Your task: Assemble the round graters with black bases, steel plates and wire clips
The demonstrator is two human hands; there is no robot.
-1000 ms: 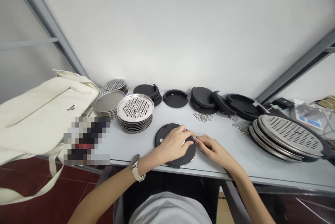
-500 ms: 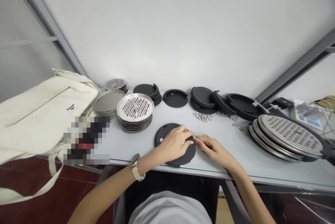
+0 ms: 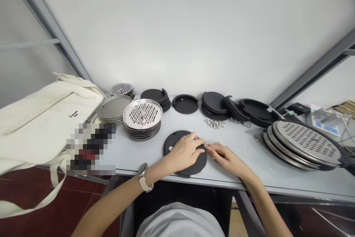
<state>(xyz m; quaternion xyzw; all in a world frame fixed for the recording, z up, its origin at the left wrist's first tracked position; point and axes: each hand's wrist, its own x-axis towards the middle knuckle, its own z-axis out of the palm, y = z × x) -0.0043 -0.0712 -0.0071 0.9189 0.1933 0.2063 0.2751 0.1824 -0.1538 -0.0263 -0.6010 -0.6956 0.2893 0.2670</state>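
A black round disc [image 3: 197, 166] with a thin shiny rim at its lower right lies flat near the table's front edge. My left hand [image 3: 184, 151] lies across it, thumb and fingers curled toward each other at its right side. Against that side, my right hand [image 3: 226, 158] pinches a small metal wire clip [image 3: 206, 146], mostly hidden by the fingertips. Behind the hands, several loose wire clips [image 3: 215, 123] lie in a heap. Left of the disc stands a stack of round metal grater plates [image 3: 142, 115].
Plain metal discs [image 3: 114, 107] stand at left beside a cream cloth bag [image 3: 50, 115]. Along the wall are black discs [image 3: 154, 95], a single black holder [image 3: 185, 104] and more black round holders [image 3: 256, 113]. Several handled graters [image 3: 310, 142] are stacked at right.
Both hands stay at the disc's right edge in nearly the same pose. The view has shifted very slightly.
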